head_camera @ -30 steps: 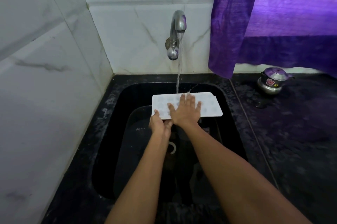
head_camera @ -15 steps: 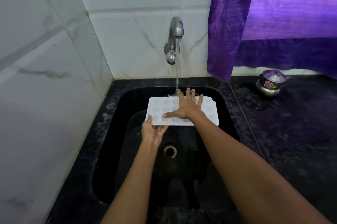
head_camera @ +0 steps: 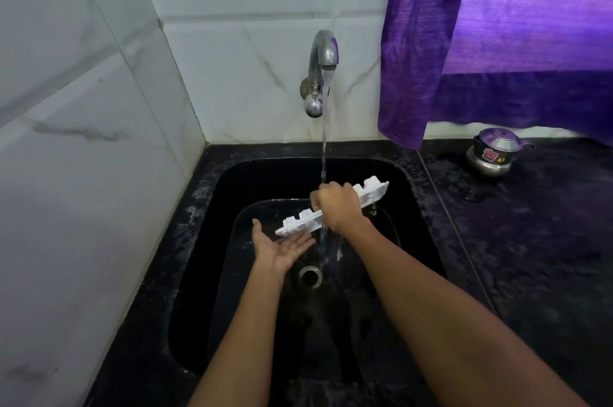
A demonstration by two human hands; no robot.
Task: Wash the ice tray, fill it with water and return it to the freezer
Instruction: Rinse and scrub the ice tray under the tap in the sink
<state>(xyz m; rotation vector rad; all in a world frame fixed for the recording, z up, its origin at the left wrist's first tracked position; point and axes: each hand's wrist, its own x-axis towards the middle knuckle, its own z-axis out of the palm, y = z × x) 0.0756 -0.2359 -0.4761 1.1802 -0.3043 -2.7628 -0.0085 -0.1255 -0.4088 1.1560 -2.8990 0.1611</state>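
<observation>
The white ice tray (head_camera: 368, 193) is tipped up on its long edge over the black sink (head_camera: 414, 201), slanting from lower left to upper right. My right hand (head_camera: 336, 206) is closed around its middle, right under the running stream from the steel tap (head_camera: 321, 71). My left hand (head_camera: 282, 247) lies palm up with fingers spread, its fingertips under the tray's lower left end, touching or nearly touching it. Water pours off the tray toward the drain (head_camera: 310, 275).
White marble tiles stand on the left and behind the tap. A purple curtain (head_camera: 497, 41) hangs at the upper right. A small steel lidded pot (head_camera: 492, 154) sits on the dark counter (head_camera: 530, 240) right of the sink.
The tray was flat with my right palm rubbing its top and my left hand holding its near corner. Now my right hand grips it tilted on edge, and my left hand has let go and opened.
</observation>
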